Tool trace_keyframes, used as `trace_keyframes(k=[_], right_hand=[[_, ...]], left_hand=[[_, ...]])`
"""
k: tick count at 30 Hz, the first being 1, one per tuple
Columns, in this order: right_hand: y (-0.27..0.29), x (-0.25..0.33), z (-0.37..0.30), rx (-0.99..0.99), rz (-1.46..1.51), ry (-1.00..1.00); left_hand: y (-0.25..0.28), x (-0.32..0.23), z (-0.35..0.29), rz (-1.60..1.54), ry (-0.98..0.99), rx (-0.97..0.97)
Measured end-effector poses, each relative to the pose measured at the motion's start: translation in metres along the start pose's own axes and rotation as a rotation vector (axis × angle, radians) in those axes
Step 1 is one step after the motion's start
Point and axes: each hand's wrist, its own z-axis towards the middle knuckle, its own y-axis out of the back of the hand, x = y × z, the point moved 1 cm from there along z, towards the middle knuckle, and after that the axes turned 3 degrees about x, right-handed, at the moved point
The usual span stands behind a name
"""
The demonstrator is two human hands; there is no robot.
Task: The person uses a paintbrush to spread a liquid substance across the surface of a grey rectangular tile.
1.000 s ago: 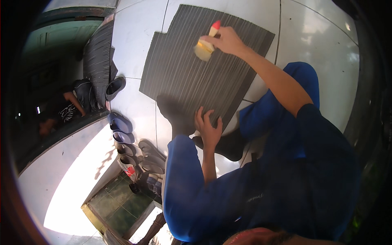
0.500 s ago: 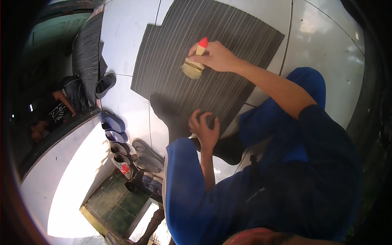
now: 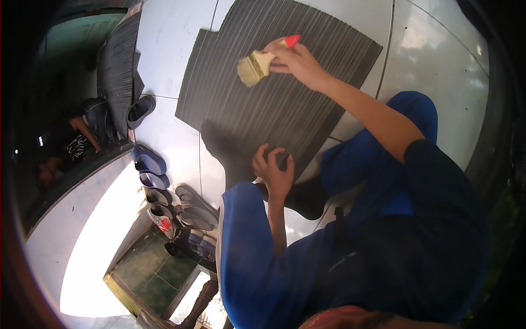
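1. Paintbrush (image 3: 264, 61): cream bristles, a brownish-gold band, a pale cream handle with a bright red end.
2. Ribbed mat (image 3: 274, 107): dark grey, lined with thin lighter grey stripes along its length.
3. Floor tiles (image 3: 164, 71): glossy white, crossed by dark grout lines.
4. Trousers (image 3: 244, 241): strong blue, with a pale stripe down the side.
5. Shirt (image 3: 438, 192): dark navy.
6. Sock (image 3: 230, 153): plain black.
7. Slide sandal (image 3: 149, 160): navy blue.
8. Lower tiles (image 3: 164, 274): mottled dark green.
9. Co-worker's T-shirt (image 3: 76, 148): black, white-patterned.
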Motion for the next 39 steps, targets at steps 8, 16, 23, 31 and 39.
trace_keyframes(k=[8, 16, 23, 31, 39], right_hand=[[0.060, 0.028, 0.034, -0.279, -0.324, 0.213], [0.062, 0.052, 0.019, -0.416, -0.359, 0.495], [-0.025, -0.005, -0.010, 0.184, -0.353, 0.130], [0.111, 0.040, 0.037, -0.583, -0.360, 0.507], [-0.013, -0.007, -0.004, 0.056, -0.090, 0.051]], left_hand=[[0.002, -0.001, -0.002, -0.012, 0.023, 0.000], [0.002, -0.002, -0.002, -0.038, 0.010, 0.017], [0.005, 0.000, -0.006, -0.038, 0.015, 0.014], [-0.001, -0.002, 0.002, -0.059, -0.031, 0.020], [0.003, 0.001, -0.006, -0.058, -0.012, 0.001]])
